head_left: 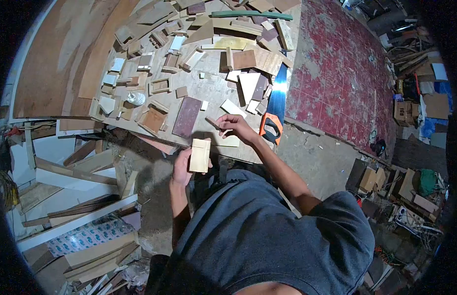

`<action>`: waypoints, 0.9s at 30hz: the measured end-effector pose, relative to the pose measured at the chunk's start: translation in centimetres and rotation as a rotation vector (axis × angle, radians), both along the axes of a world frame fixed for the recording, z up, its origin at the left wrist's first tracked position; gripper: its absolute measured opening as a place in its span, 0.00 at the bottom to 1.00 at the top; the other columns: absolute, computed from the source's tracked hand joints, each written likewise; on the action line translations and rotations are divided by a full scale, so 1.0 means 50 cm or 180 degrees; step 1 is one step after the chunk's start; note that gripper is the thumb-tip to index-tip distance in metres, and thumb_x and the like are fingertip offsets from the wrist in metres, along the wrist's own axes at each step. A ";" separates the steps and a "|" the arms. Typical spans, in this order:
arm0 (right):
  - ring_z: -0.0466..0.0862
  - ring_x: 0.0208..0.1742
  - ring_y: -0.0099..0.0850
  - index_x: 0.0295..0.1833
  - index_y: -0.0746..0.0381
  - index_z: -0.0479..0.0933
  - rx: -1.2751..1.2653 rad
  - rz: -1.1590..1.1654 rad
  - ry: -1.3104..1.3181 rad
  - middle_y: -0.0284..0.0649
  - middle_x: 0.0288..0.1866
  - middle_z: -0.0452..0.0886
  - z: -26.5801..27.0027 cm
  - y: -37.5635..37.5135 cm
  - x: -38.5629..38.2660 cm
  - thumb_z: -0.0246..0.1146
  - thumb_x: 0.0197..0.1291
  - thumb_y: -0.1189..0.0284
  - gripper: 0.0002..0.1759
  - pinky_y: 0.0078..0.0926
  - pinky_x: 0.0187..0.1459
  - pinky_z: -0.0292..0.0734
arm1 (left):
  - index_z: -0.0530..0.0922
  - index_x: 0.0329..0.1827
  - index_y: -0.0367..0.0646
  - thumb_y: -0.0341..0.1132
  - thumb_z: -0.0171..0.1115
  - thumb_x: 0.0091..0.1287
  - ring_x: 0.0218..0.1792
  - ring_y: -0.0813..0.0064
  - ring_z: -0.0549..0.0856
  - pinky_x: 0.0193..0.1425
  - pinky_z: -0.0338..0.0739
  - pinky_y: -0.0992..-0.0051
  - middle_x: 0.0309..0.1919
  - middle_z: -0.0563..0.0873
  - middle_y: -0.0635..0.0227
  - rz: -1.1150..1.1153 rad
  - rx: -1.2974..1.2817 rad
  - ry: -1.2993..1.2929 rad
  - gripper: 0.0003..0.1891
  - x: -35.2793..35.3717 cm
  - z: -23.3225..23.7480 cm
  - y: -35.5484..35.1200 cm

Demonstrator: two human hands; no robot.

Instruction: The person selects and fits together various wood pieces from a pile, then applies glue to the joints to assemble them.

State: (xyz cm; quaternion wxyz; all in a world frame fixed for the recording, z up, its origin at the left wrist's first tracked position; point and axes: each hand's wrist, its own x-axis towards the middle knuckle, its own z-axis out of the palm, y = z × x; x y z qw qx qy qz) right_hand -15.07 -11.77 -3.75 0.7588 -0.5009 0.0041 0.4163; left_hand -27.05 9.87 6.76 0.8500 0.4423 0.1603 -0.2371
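My left hand (180, 168) is closed round a pale wooden block (200, 156), held upright just off the table's front edge; a line crosses it near the top. Between the fingertips of my right hand (237, 127) is a small thin wood strip (211, 121), a little above the tabletop. A dark reddish-brown board (187, 116) lies on the table just beyond my hands. To the right of my right hand rests a handsaw (273, 123) with an orange and black handle. An open wooden box (152, 119) sits left of the board.
Wood offcuts and small box frames (160, 86) crowd the wooden table (208, 90). A clear bottle (136, 98) stands at the left, a green strip (251, 15) at the back. Scrap boards (76, 172) fill the floor on the left. Worn red flooring (336, 73) lies right.
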 end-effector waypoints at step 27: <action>0.83 0.32 0.23 0.52 0.69 0.82 0.0290 -0.0025 -0.0700 0.40 0.35 0.85 0.234 -0.027 -0.026 0.65 0.63 0.73 0.14 0.21 0.37 0.80 | 0.71 0.62 0.34 0.53 0.36 0.78 0.36 0.69 0.84 0.33 0.77 0.73 0.39 0.84 0.55 -0.0224 -0.0540 -0.0041 0.29 0.041 0.128 -0.040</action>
